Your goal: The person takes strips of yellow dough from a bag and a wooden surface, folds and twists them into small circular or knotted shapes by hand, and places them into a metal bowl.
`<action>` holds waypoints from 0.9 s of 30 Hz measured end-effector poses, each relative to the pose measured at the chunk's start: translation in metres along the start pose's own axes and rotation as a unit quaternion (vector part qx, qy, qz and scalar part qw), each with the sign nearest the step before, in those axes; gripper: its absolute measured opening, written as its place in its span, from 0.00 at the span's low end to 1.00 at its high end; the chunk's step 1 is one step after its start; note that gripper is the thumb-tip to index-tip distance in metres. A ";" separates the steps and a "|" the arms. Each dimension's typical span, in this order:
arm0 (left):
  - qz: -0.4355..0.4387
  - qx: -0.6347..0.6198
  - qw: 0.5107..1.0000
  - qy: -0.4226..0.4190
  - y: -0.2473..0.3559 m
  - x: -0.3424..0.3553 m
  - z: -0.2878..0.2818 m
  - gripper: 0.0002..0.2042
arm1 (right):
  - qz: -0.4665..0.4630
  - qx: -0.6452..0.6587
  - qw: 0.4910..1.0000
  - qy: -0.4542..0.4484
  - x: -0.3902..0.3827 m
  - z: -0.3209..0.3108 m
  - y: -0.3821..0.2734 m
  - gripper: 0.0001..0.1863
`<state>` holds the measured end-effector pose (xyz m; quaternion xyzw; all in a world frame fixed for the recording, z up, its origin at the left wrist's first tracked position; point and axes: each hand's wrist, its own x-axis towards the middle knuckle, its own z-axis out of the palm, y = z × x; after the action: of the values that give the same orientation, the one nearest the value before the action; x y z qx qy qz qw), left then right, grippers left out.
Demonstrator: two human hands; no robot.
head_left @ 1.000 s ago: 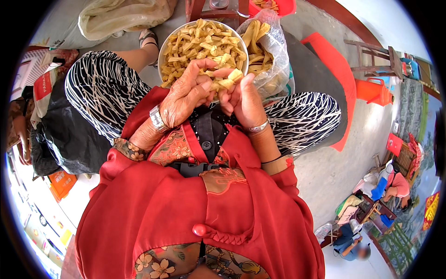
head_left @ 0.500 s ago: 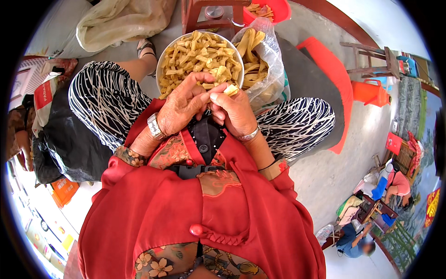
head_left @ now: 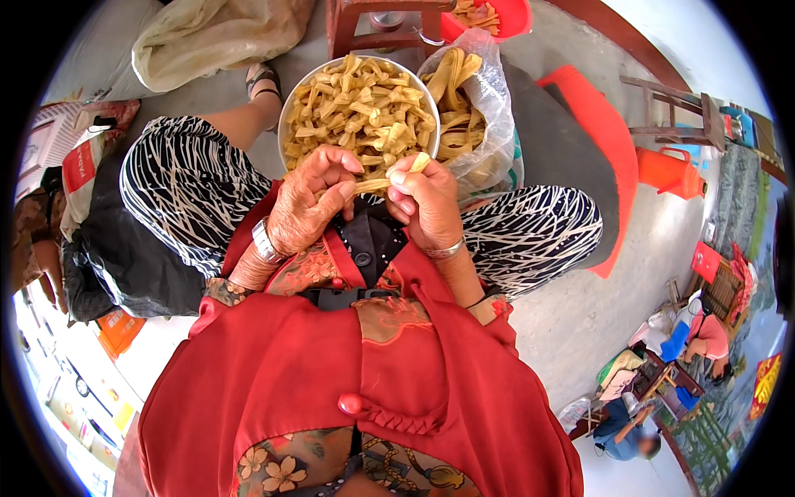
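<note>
A pale yellow strip (head_left: 372, 185), looking like tofu skin, stretches between my two hands over my lap. My left hand (head_left: 316, 197) pinches one end between thumb and fingers. Around the other end, my right hand (head_left: 426, 205) is closed, with a folded bit poking up past the thumb. Just beyond my fingers stands a round metal basin (head_left: 282, 132), heaped with knotted yellow strips (head_left: 356, 103). To its right, a clear plastic bag (head_left: 498, 137) holds longer, unknotted strips (head_left: 448, 76).
A reddish wooden stool (head_left: 352, 41) stands behind the basin, beside a red tub (head_left: 515, 16) with more pieces. Off to the right are a dark mat (head_left: 546, 157), an orange jug (head_left: 671, 172) and a wooden chair (head_left: 675, 103). Two people sit farther off at lower right.
My hands have moved apart, and the strip bunched between them now shows as a length from left to right. The view has shifted slightly.
</note>
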<state>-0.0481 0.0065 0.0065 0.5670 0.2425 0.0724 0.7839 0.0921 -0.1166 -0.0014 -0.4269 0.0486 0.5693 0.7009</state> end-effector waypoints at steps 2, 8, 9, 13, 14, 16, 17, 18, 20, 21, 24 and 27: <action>-0.002 -0.018 1.000 0.001 -0.002 0.002 0.000 0.09 | 0.002 0.001 1.000 0.000 0.003 -0.003 0.000 0.02; -0.044 -0.079 0.995 0.029 0.002 0.021 0.000 0.08 | -0.001 -0.051 0.999 0.000 0.020 -0.007 -0.005 0.04; -0.083 -0.023 0.996 0.006 0.009 0.021 -0.007 0.07 | -0.011 -0.084 0.996 0.000 0.023 -0.006 -0.007 0.05; -0.042 0.018 0.998 0.038 0.030 0.045 -0.015 0.02 | -0.045 -0.168 0.984 -0.046 0.038 0.009 -0.033 0.05; -0.033 0.020 0.998 0.039 0.042 0.054 -0.018 0.02 | -0.065 -0.218 0.973 -0.043 0.044 0.017 -0.043 0.04; 0.006 0.041 0.998 0.047 0.068 0.074 -0.024 0.03 | -0.104 -0.314 0.943 -0.035 0.061 0.036 -0.071 0.04; 0.033 0.080 0.995 0.052 0.084 0.085 -0.027 0.03 | -0.140 -0.329 0.932 -0.056 0.072 0.041 -0.083 0.04; 0.059 0.118 0.990 0.057 0.098 0.097 -0.031 0.04 | -0.166 -0.335 0.927 -0.043 0.079 0.053 -0.096 0.05; 0.129 0.145 0.980 0.054 0.117 0.125 -0.040 0.05 | -0.216 -0.325 0.919 -0.064 0.101 0.066 -0.119 0.06; 0.153 0.172 0.971 0.062 0.124 0.139 -0.045 0.05 | -0.237 -0.336 0.909 -0.064 0.112 0.071 -0.131 0.07; 0.214 0.228 0.947 0.065 0.151 0.173 -0.052 0.05 | -0.283 -0.343 0.893 -0.067 0.140 0.085 -0.160 0.07; 0.262 0.260 0.925 0.096 0.155 0.202 -0.063 0.06 | -0.316 -0.350 0.880 -0.055 0.162 0.094 -0.174 0.07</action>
<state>0.1242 0.1923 0.0742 0.7844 0.1703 0.2636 0.5351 0.2554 0.0699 0.0623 -0.6053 -0.3297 0.3203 0.6499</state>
